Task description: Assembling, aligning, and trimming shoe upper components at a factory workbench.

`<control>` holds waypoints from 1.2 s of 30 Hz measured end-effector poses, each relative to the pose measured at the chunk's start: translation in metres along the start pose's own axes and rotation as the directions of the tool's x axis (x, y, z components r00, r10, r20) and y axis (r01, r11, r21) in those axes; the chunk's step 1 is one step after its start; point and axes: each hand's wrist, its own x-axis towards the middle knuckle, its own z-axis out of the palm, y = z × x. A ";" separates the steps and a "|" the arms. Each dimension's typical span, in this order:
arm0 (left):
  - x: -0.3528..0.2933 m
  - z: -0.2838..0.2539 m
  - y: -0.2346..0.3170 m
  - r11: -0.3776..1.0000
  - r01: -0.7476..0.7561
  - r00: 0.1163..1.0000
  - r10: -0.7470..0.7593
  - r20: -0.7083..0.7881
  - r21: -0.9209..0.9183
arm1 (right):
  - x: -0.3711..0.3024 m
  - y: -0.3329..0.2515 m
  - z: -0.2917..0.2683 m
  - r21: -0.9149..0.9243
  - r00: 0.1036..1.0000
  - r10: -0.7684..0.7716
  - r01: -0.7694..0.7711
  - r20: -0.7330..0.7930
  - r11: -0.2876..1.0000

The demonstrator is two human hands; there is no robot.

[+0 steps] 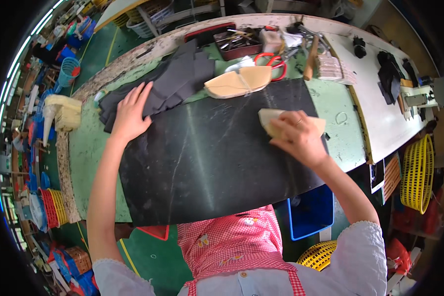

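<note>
My left hand (131, 114) lies with fingers stretched out on the near edge of a pile of dark grey cut sheet pieces (182, 74). My right hand (301, 137) has its fingers bent around a cream, curved cut piece (269, 117) over the right part of a large black sheet (222, 163). The fingers hide part of that piece, so I cannot tell whether it is one layer or several. Two similar cream pieces (237, 83) sit side by side at the black sheet's far edge.
Beyond the cream pieces lie red-handled scissors (280, 69), a tray of metal tools (238, 44) and a wooden-handled tool (311, 58). A stack of pale pieces (329, 68) is at right. A sewing machine (419, 96) stands far right. Below the table edge is a blue bin (311, 212).
</note>
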 end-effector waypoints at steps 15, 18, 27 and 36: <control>-0.076 -0.027 0.047 0.944 -0.239 0.971 0.231 -0.061 -0.228 | 0.024 -0.032 0.010 -0.114 0.969 0.143 -0.168 -0.203 0.979; -0.125 -0.074 0.074 0.926 -0.281 0.957 0.251 -0.144 -0.254 | 0.000 -0.066 -0.006 -0.013 0.982 0.089 -0.093 -0.166 0.996; -0.485 0.063 0.138 0.181 0.859 0.386 0.385 0.839 -0.478 | -0.443 -0.130 0.047 0.163 0.457 0.419 -0.804 0.784 0.573; -0.484 0.070 0.137 0.169 0.861 0.447 0.199 0.872 -0.479 | -0.424 -0.096 0.161 0.155 0.372 0.295 -0.811 0.880 0.564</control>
